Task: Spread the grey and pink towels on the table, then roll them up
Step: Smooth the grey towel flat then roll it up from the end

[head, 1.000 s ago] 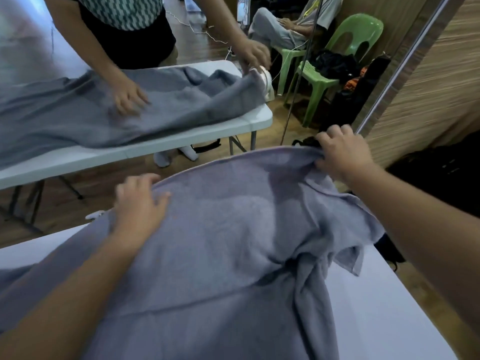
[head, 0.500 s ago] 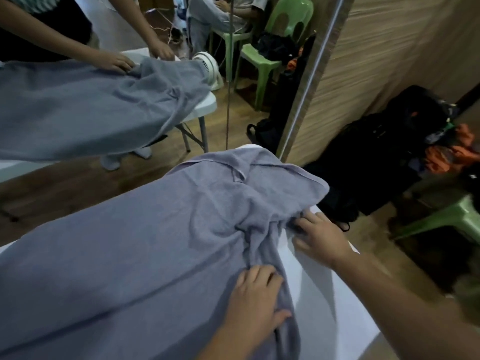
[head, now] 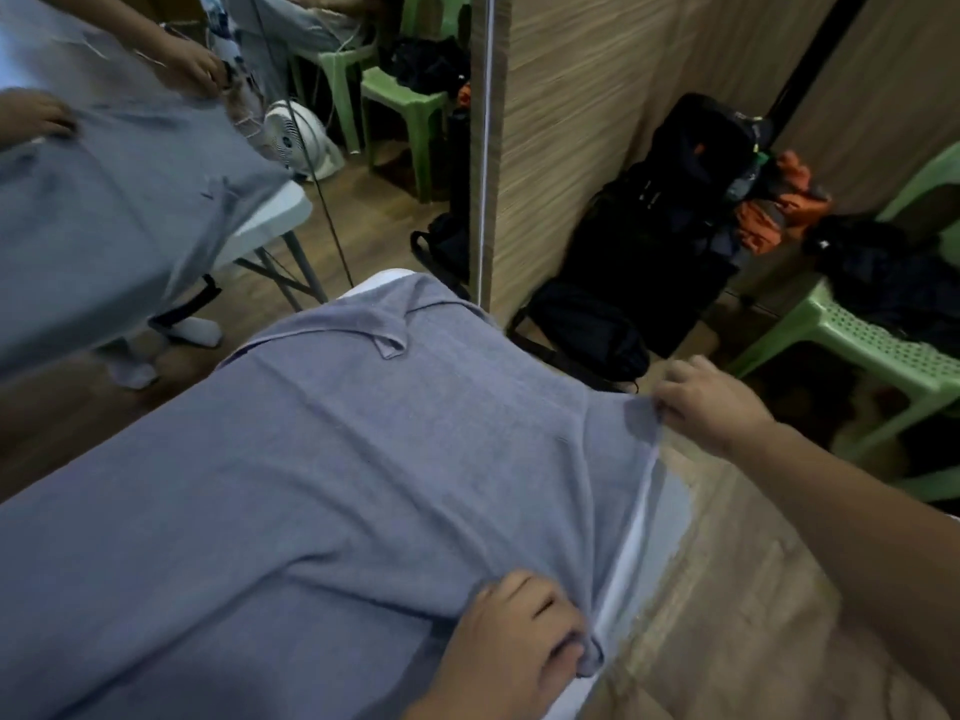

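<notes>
1. A wooden floor [head: 727, 589] runs under a white table [head: 621, 574], with a wood-grain wall panel [head: 597, 96] standing at 1 o'clock.
2. The grey towel [head: 337, 485] lies spread over the table, covering it from the centre out to 8 o'clock. Its right edge hangs past the table's end, so only a thin white strip of tabletop shows at 5 o'clock.
3. At 12 o'clock the towel's far corner [head: 392, 348] is folded back onto itself.
4. The right hand [head: 711, 402], at 3 o'clock, pinches the towel's edge between thumb and fingertips, lifting the cloth slightly.
5. The left hand [head: 519, 646], at 6 o'clock, has its fingers curled round the bunched near corner of the towel.
6. At 10 o'clock a second table [head: 270, 215] carries another grey cloth [head: 104, 226], with two other hands resting on it.
7. A small white fan [head: 291, 137] sits at 11 o'clock.
8. Black bags [head: 649, 262] are piled at 2 o'clock beside a green plastic chair [head: 857, 345].
</notes>
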A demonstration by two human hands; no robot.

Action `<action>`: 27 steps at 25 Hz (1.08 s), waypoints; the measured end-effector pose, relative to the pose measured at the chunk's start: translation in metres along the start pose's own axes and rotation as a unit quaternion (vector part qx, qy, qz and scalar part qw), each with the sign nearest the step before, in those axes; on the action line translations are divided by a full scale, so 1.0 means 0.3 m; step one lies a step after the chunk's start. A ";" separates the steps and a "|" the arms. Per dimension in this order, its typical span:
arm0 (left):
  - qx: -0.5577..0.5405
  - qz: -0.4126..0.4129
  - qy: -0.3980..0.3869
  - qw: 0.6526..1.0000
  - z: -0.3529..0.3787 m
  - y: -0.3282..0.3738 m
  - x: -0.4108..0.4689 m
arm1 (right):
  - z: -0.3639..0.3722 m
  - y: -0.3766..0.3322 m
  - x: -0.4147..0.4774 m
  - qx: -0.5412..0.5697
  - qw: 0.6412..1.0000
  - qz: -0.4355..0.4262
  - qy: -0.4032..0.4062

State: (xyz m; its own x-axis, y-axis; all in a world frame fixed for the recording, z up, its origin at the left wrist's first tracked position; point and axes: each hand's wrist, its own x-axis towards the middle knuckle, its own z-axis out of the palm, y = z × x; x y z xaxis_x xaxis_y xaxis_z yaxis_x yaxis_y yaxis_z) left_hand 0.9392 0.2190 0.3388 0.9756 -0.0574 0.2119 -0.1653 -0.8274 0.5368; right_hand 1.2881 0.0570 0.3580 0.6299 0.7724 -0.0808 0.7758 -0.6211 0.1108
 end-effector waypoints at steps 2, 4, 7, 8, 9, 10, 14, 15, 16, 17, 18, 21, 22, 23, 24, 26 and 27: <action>-0.036 0.028 -0.016 0.999 0.030 0.010 -0.012 | 0.006 0.073 -0.059 -0.030 0.997 0.077 -0.009; -0.023 -0.005 -0.013 1.000 0.025 -0.016 -0.028 | 0.016 0.081 -0.093 -0.044 0.989 0.139 -0.016; 0.061 -0.087 0.053 0.993 -0.060 -0.150 -0.066 | 0.013 -0.073 -0.070 0.048 0.995 0.087 -0.006; 0.097 -0.122 0.065 0.986 -0.098 -0.205 -0.095 | 0.015 -0.164 -0.057 0.089 0.995 0.036 -0.001; 0.130 -0.157 0.068 0.977 -0.131 -0.252 -0.133 | 0.026 -0.252 -0.056 0.117 0.993 -0.013 -0.001; 0.157 -0.191 0.063 0.967 -0.156 -0.290 -0.184 | 0.046 -0.334 -0.059 0.135 0.989 -0.050 -0.011; 0.206 -0.243 0.003 0.948 -0.147 -0.312 -0.386 | 0.130 -0.431 -0.134 0.156 0.987 -0.014 -0.030; 0.206 -0.247 -0.008 0.947 -0.132 -0.300 -0.412 | 0.135 -0.418 -0.152 0.158 0.987 0.002 -0.027; 0.203 -0.247 -0.012 0.948 -0.122 -0.288 -0.423 | 0.134 -0.405 -0.164 0.157 0.987 0.009 -0.028; 0.195 -0.242 -0.009 0.950 -0.121 -0.277 -0.423 | 0.127 -0.397 -0.164 0.155 0.987 0.009 -0.030; 0.188 -0.232 0.003 0.954 -0.136 -0.274 -0.407 | 0.117 -0.394 -0.149 0.153 0.988 0.008 -0.034; 0.162 -0.213 0.049 0.962 -0.239 -0.375 -0.247 | 0.066 -0.416 -0.012 0.144 0.989 0.006 -0.023; 0.165 -0.220 0.051 0.960 -0.274 -0.442 -0.162 | 0.042 -0.435 0.056 0.139 0.990 -0.008 -0.021; 0.175 -0.229 0.045 0.957 -0.305 -0.517 -0.067 | 0.020 -0.458 0.133 0.135 0.990 -0.025 -0.019; 0.183 -0.237 0.032 0.954 -0.332 -0.592 0.028 | -0.001 -0.490 0.211 0.133 0.990 -0.045 -0.017; 0.190 -0.242 -0.012 0.951 -0.359 -0.723 0.203 | -0.033 -0.567 0.358 0.129 0.988 -0.089 -0.012; 0.198 -0.238 -0.028 0.950 -0.361 -0.775 0.274 | -0.036 -0.607 0.423 0.127 0.986 -0.109 -0.007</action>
State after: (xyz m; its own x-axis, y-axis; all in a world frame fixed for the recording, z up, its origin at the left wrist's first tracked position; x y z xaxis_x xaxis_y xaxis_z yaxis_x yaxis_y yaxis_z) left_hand 1.0423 0.4672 0.3200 0.9340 0.3562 -0.0285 0.3541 -0.9118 0.2081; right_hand 1.2262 0.2695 0.3383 0.4461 0.8904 -0.0901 0.8755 -0.4551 -0.1627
